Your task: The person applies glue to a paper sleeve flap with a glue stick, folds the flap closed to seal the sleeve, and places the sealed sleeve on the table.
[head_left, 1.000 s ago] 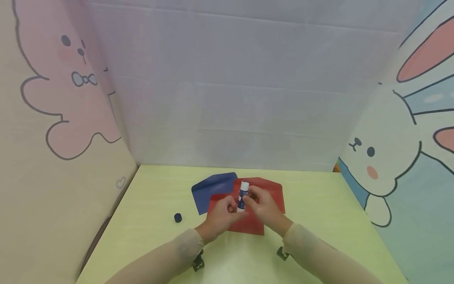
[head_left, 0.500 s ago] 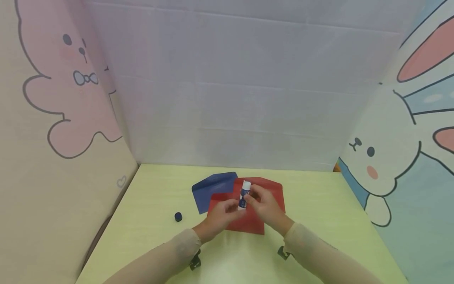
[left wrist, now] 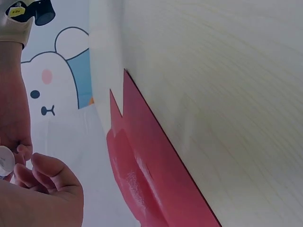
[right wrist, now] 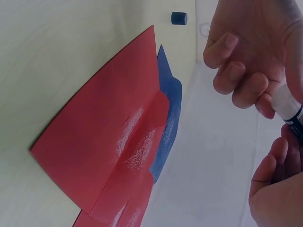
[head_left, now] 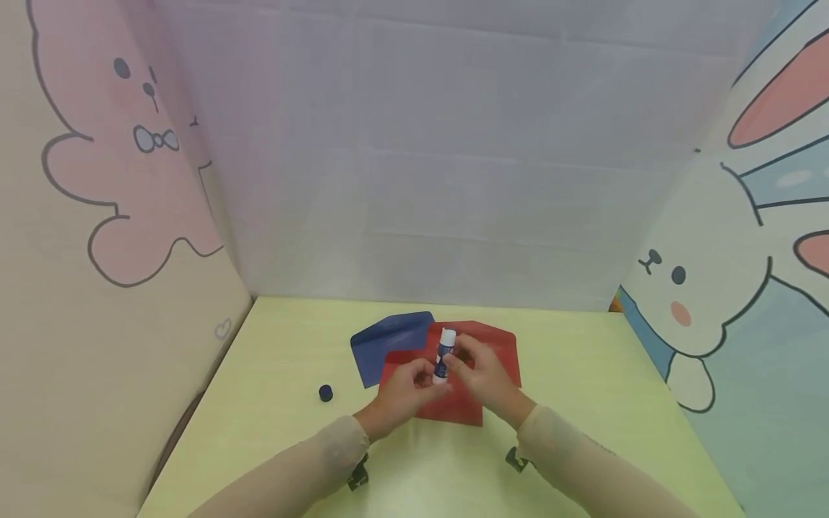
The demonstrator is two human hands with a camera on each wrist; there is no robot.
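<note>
White back wall [head_left: 421,158] stands along the far edge of the pale yellow table [head_left: 278,345]; the left wall [head_left: 84,345] and right wall [head_left: 777,432] carry cartoon animals and close in the two sides. Envelopes occupy the middle of the far half, short of the far edge. A wide stretch of tabletop runs between them and the right edge, and another runs to the left edge. Near edge of the table is out of view.

Three envelopes overlap, flaps spread open toward the back: the front red envelope [head_left: 447,416] lies over parts of the blue envelope [head_left: 388,349] and the rear red envelope [head_left: 501,349]. Whitish streaks show on all three in the right wrist view. Contents, if any, cannot be told.

Glue stick [head_left: 444,354], a blue tube with white ends, is held above the envelopes, near upright with a slight lean to the right. Right hand [head_left: 488,381] grips its body between thumb and fingers. Left hand [head_left: 403,392] has thumb and curled fingers narrowed on the white lower end. Dark blue cap [head_left: 326,393] sits on the table left of the envelopes, apart from them.
</note>
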